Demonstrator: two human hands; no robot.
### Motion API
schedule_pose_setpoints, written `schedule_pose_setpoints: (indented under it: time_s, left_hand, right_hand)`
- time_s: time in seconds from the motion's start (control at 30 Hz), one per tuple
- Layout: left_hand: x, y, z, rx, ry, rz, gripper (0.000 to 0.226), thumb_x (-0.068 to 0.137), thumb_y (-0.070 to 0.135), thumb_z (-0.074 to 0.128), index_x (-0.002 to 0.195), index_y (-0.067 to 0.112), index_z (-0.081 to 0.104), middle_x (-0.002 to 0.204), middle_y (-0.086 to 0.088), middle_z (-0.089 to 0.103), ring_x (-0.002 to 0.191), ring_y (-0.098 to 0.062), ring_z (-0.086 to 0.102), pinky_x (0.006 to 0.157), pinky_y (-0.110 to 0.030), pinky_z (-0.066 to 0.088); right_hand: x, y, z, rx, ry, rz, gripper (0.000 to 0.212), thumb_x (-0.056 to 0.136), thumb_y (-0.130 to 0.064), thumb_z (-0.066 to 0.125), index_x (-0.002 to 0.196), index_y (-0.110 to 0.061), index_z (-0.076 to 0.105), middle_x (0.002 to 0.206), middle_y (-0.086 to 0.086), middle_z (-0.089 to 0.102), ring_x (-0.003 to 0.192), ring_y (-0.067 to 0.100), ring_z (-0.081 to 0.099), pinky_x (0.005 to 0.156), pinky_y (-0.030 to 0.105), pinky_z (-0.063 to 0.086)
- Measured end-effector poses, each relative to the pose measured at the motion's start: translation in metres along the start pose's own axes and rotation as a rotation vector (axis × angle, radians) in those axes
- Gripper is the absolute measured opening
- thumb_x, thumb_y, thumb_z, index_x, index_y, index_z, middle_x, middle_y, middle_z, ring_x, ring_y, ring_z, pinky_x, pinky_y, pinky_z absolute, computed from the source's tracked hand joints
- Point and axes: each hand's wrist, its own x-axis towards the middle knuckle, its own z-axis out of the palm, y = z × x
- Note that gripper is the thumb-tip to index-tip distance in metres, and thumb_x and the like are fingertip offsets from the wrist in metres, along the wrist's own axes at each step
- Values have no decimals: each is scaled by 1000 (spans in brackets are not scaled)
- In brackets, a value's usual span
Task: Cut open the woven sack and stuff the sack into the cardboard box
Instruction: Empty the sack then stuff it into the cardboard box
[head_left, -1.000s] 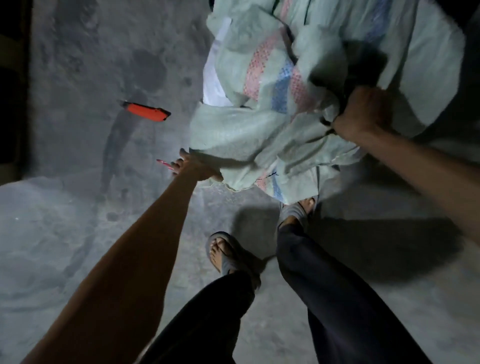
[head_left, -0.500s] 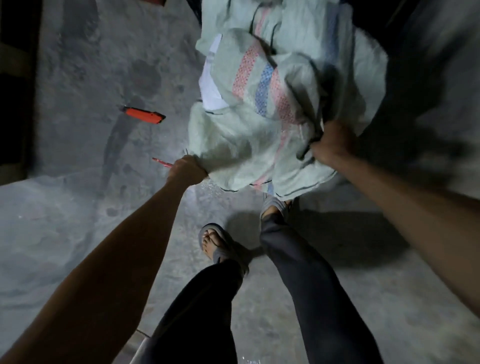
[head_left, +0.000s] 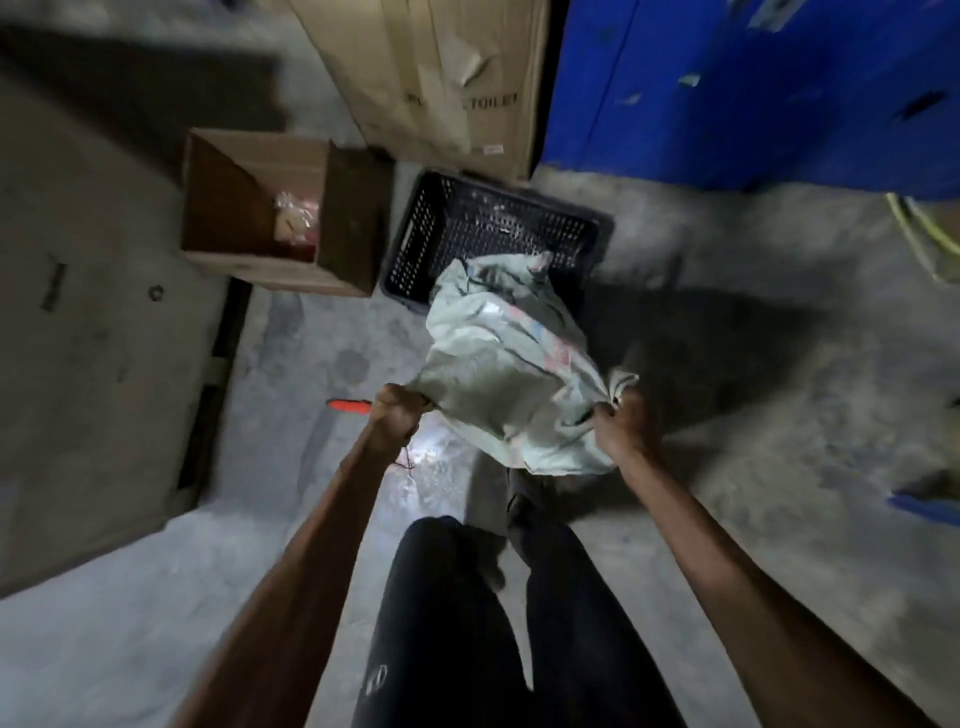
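Note:
The pale green woven sack (head_left: 509, 374), crumpled and with faint red and blue stripes, hangs between my two hands above the floor. My left hand (head_left: 397, 415) is clenched on its left edge. My right hand (head_left: 621, 431) grips a bunched corner on its right. The sack's far end droops over the near rim of a black plastic crate (head_left: 441, 228). An open cardboard box (head_left: 260, 208) stands on the floor to the left of the crate, with a small plastic packet inside it. An orange cutter (head_left: 348, 406) lies on the floor, partly hidden behind my left hand.
A tall cardboard carton (head_left: 431, 73) leans behind the crate, beside a blue panel (head_left: 753, 88) at the back right. A flat grey board (head_left: 93, 332) covers the floor on the left. My legs and feet (head_left: 519, 499) stand just below the sack.
The view has swung up and back, so the box, crate and carton are now in sight. The sack has been pulled into a smaller bundle and lifted. Both hands keep their grip.

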Motion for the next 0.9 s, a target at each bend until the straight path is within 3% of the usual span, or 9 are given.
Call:
schedule_pose_setpoints:
  time_s: [0.1, 0.2, 0.33, 0.4, 0.5, 0.63, 0.73, 0.8, 0.9]
  left_hand:
    - [-22, 41, -26, -133, -10, 111, 35, 81, 9, 68, 55, 8, 44, 25, 7, 34, 20, -2, 26, 32, -12, 17]
    - [-29, 88, -56, -226, -23, 228, 39, 95, 3, 58, 59, 12, 44, 32, 11, 36, 26, 0, 26, 34, -11, 16]
    - [-29, 171, -115, -243, 87, 311, 44, 98, -3, 49, 58, 15, 44, 32, 10, 38, 26, -1, 28, 35, -8, 18]
    - [-34, 211, -140, -239, 125, 330, 38, 97, 1, 52, 62, 14, 51, 30, 9, 47, 25, -2, 41, 31, -8, 27]
    - [-43, 249, -164, -173, 80, 260, 30, 98, 13, 60, 68, 16, 60, 35, 9, 56, 28, -3, 49, 31, -10, 33]
    - [-48, 274, -176, -74, -50, 324, 22, 102, 20, 55, 82, 16, 61, 46, 7, 47, 26, -2, 33, 29, -15, 24]
    - [-55, 310, -189, -199, -17, 332, 21, 104, 20, 47, 89, 12, 59, 56, 1, 42, 28, -4, 32, 30, -15, 22]
    - [-66, 327, -197, -189, 13, 336, 32, 103, 23, 48, 73, 17, 57, 51, 3, 42, 29, -6, 31, 34, -15, 19]
    - [-88, 321, -196, -254, -22, 382, 26, 99, 19, 52, 73, 14, 57, 46, 1, 44, 29, -8, 30, 34, -15, 20]
  right_hand:
    - [-9, -50, -28, 146, 50, -31, 34, 86, -7, 58, 118, 1, 63, 123, 22, 66, 117, 37, 61, 91, 34, 47]
    - [-9, -97, -56, 174, 96, -37, 25, 85, -9, 59, 107, 2, 66, 110, 22, 69, 105, 37, 66, 74, 29, 42]
    - [-1, -164, -97, 269, 213, -56, 30, 87, -22, 66, 103, 3, 66, 106, 20, 71, 99, 33, 69, 73, 33, 48]
    - [-1, -196, -119, 387, 125, -44, 43, 82, -34, 74, 110, -2, 66, 108, 10, 70, 99, 25, 66, 76, 26, 48]
    - [-2, -234, -151, 355, -112, -18, 74, 62, -54, 84, 120, -11, 67, 118, 10, 70, 106, 23, 66, 97, 36, 52]
    - [-8, -248, -180, 454, 133, -71, 30, 81, -28, 70, 103, -7, 73, 104, 15, 73, 93, 28, 70, 76, 34, 53]
    - [-18, -256, -181, 534, 147, -15, 13, 82, -24, 69, 86, -12, 74, 99, 16, 74, 93, 32, 71, 80, 43, 59]
    - [-31, -262, -185, 464, 154, -41, 16, 81, -29, 68, 77, -15, 73, 91, 14, 74, 90, 33, 71, 84, 50, 58]
    - [-45, -267, -193, 519, 224, -159, 27, 74, -40, 61, 73, -17, 74, 90, 10, 77, 91, 32, 70, 89, 50, 55]
